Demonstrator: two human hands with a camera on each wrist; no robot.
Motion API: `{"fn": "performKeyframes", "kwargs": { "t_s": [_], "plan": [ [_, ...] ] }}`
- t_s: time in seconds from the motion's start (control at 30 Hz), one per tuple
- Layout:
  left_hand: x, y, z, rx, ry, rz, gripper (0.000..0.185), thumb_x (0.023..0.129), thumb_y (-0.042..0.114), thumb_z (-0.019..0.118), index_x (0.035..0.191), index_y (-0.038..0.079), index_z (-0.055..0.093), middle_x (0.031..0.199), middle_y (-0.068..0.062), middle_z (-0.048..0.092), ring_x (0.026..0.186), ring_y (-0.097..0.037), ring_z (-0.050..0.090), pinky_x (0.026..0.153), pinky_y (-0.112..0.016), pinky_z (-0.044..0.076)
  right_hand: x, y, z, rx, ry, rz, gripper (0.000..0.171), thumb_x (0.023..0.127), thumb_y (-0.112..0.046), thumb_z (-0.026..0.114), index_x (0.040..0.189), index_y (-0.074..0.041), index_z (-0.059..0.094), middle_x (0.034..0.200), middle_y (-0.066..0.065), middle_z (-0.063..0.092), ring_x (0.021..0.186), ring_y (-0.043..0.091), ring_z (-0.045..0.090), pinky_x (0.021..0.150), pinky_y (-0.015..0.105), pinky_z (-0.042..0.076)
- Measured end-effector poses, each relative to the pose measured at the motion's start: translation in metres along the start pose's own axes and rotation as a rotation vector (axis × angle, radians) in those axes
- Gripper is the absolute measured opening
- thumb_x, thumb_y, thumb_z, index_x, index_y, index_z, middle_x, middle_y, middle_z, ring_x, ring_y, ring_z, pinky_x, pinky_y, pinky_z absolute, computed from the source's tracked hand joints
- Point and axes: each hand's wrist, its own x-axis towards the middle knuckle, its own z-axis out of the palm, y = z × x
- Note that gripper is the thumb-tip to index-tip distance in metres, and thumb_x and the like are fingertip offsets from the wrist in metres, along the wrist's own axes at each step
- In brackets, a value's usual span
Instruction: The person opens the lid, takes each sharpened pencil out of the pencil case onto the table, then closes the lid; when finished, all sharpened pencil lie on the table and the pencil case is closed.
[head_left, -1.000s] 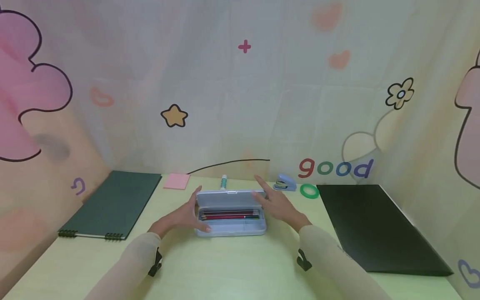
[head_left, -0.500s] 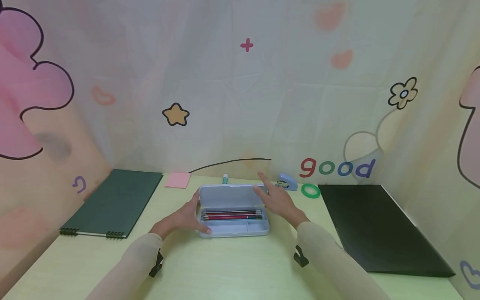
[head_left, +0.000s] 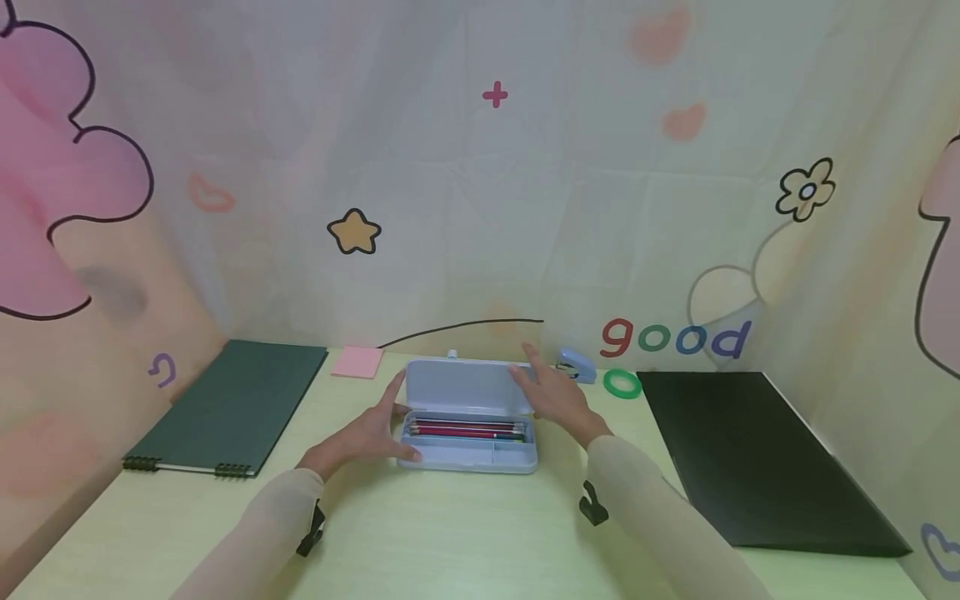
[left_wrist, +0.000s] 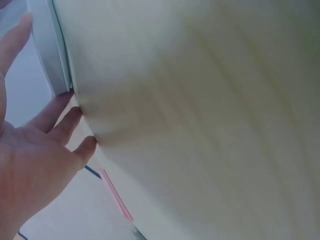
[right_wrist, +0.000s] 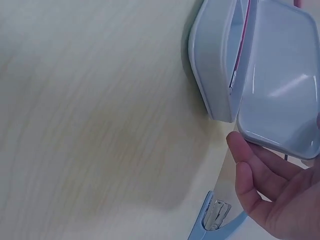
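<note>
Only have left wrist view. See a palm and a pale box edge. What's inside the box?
Observer: Pencils lie lengthwise in the open pencil case.
Operator: Where's the other hand?
Observer: The right hand touches the raised lid at its right end, fingers straight.
Operator: Anything behind the case?
Observer: A blue stapler and a green tape ring to its right, a pink sticky pad to its left.

Cream sheer sleeves (head_left: 262,533), black, seemingly clip-like wrist mounts (head_left: 592,505)
</note>
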Motion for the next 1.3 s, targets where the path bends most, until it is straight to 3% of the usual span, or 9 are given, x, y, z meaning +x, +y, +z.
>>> {"fn": "performKeyframes", "kwargs": {
  "t_s": [0.1,0.23,0.47,0.7,0.93,1.1,1.2,1.3],
  "plan": [
    [0.000,0.000,0.001,0.019,0.002,-0.010,0.134,0.073,0.027,0.091,0.159,0.019,-0.011,0.149,-0.026,0.047,0.146,-0.043,0.034,0.118,-0.063,0.021,0.003,0.001,0.000,0.014,-0.017,0.024,0.071,0.103,-0.057,0.036,0.161,-0.023,0.014,0.153,0.018,0.046,0.068,0.021,0.070,0.068,0.037,0.051],
    [0.000,0.001,0.003,0.075,-0.020,0.002,0.127,0.076,0.029,0.088,0.160,0.019,-0.006,0.150,-0.026,0.045,0.145,-0.042,0.036,0.117,-0.062,0.024,0.007,0.002,0.000,0.036,-0.029,0.044,0.071,0.104,-0.055,0.036,0.162,-0.021,0.013,0.154,0.019,0.044,0.069,0.023,0.072,0.065,0.034,0.050],
    [0.001,0.003,0.005,0.237,-0.058,0.051,0.116,0.075,0.044,0.086,0.161,0.016,0.013,0.158,-0.021,0.036,0.143,-0.040,0.036,0.115,-0.062,0.030,0.010,0.004,0.002,0.051,-0.038,0.058,0.072,0.104,-0.056,0.034,0.162,-0.022,0.010,0.157,0.019,0.040,0.073,0.025,0.072,0.072,0.038,0.053],
    [0.002,0.007,0.007,0.382,-0.054,0.047,0.115,0.068,0.050,0.088,0.159,0.017,0.026,0.147,-0.020,0.044,0.127,-0.035,0.042,0.107,-0.058,0.038,0.010,0.005,0.001,0.054,-0.049,0.069,0.075,0.103,-0.058,0.034,0.162,-0.022,0.006,0.157,0.019,0.039,0.073,0.024,0.071,0.084,0.045,0.053],
    [0.002,0.008,0.008,0.456,-0.042,0.040,0.109,0.067,0.054,0.088,0.155,0.016,0.036,0.132,-0.016,0.047,0.115,-0.029,0.042,0.098,-0.051,0.038,0.009,0.011,0.002,0.054,-0.062,0.055,0.077,0.103,-0.059,0.034,0.162,-0.021,0.003,0.154,0.023,0.043,0.072,0.024,0.071,0.091,0.050,0.051],
    [0.003,0.006,0.010,0.483,-0.033,0.034,0.106,0.066,0.057,0.087,0.153,0.019,0.041,0.128,-0.013,0.048,0.112,-0.026,0.041,0.096,-0.047,0.038,0.007,0.014,-0.001,0.068,-0.080,0.070,0.081,0.101,-0.063,0.035,0.162,-0.023,0.000,0.140,0.023,0.056,0.082,0.027,0.070,0.093,0.052,0.052],
    [0.005,0.005,0.010,0.482,-0.031,0.022,0.106,0.066,0.058,0.087,0.153,0.021,0.041,0.128,-0.011,0.048,0.112,-0.025,0.041,0.096,-0.046,0.037,0.005,0.014,-0.006,0.033,-0.027,0.044,0.082,0.101,-0.063,0.036,0.162,-0.021,0.003,0.135,0.021,0.060,0.099,0.033,0.069,0.095,0.054,0.051],
    [0.006,0.006,0.010,0.476,-0.034,0.019,0.106,0.065,0.058,0.087,0.153,0.021,0.041,0.128,-0.011,0.048,0.112,-0.025,0.041,0.097,-0.046,0.038,0.003,0.013,-0.013,0.025,0.129,-0.018,0.078,0.100,-0.057,0.045,0.160,-0.016,0.017,0.119,0.020,0.068,0.100,0.034,0.067,0.088,0.052,0.053]
  ]
}}
